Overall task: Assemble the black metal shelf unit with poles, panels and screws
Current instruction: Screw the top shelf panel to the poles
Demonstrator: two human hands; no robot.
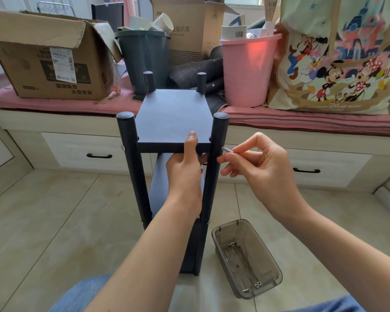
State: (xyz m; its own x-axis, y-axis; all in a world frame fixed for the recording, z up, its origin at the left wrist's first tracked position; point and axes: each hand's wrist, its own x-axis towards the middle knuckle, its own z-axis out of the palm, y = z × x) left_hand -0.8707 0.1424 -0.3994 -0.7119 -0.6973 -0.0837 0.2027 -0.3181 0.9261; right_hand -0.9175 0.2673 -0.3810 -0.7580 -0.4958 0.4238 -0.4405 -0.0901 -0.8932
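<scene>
Both hands work at the top of the black shelf unit (171,154), which stands upright on the pale tiled floor (43,221) just before a window seat; the left hand (185,167) grips the front edge of the top panel (173,118), thumb lying flat on its matt surface and fingers curled beneath; the right hand (257,163) pinches a slim silver screw (226,149) between thumb and fingertips, its point at the side of the near right pole (214,167); whether it has entered the pole cannot be told. Four round poles rise past the flat panel, with a lower panel beneath. Beside the unit's foot, on the right, sits a smoky clear plastic tray (245,257), rectangular with rounded corners, holding a few small silver screws and nuts. On the pink cushion behind stand an open cardboard box (45,64), a dark bin (144,59) stuffed with paper cups, and a pink bucket (245,70).
</scene>
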